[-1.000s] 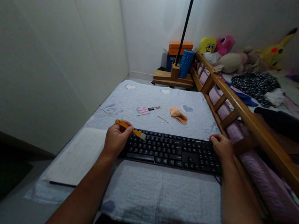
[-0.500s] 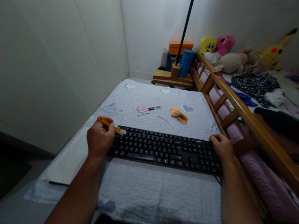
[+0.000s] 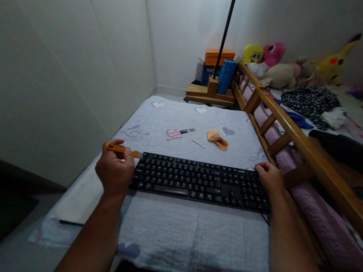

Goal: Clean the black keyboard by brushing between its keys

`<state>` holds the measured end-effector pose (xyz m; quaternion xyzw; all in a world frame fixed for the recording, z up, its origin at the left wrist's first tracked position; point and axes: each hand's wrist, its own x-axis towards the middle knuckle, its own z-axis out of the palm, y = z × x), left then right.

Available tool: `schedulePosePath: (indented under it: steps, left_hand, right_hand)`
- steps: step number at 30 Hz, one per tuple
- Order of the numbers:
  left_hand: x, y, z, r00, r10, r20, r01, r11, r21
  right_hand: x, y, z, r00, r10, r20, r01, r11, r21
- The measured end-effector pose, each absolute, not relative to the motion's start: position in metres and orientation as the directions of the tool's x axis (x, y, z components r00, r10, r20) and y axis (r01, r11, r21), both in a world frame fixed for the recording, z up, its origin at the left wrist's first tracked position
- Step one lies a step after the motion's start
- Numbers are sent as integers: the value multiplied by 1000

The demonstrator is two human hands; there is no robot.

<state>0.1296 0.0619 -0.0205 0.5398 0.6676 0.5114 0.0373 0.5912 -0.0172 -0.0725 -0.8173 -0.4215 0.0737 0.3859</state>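
A black keyboard (image 3: pixel 182 178) lies across the cloth-covered table in front of me. My left hand (image 3: pixel 115 167) is closed around the orange handle of a small flat brush (image 3: pixel 119 149). The bristle end of this brush points right, at the keyboard's upper left corner; whether it touches cannot be made out. At the other end, my right hand (image 3: pixel 268 178) grips the keyboard's upper right corner, its fingertips partly hidden behind the edge.
Beyond the keyboard lie an orange cloth (image 3: pixel 217 139), a thin tool with a dark grip (image 3: pixel 184 132) and cotton swabs (image 3: pixel 198 144). A white flat sheet (image 3: pixel 79 198) is beside my left forearm. A wooden bed rail (image 3: pixel 284 118) borders the right side.
My left hand has moved left with the brush, so its bristles went from over the left keys to the keyboard's upper left corner. My right hand stays put.
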Motion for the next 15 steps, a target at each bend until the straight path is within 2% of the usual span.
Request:
schedulePosePath:
  steps: [3,6,9,15]
  left_hand:
    - [142,58,-23,-363,868,339,384,-192,903]
    - [156,53,-22,-189,970,153,133,-129,983]
    - [166,48,-20,-91,993,73,84,-66,994]
    - [170,46,-23,-17,997,81,136,-78,988]
  right_hand:
    - [591,-17,-72,629,749,211,640,-344,-688]
    - [591,-18,-72,628,748,217,640,-337,-690]
    - [591,-18,-72,632,740,231,636,-325,-700]
    - [590,-17,-71,634,740,225,634,-332,-699]
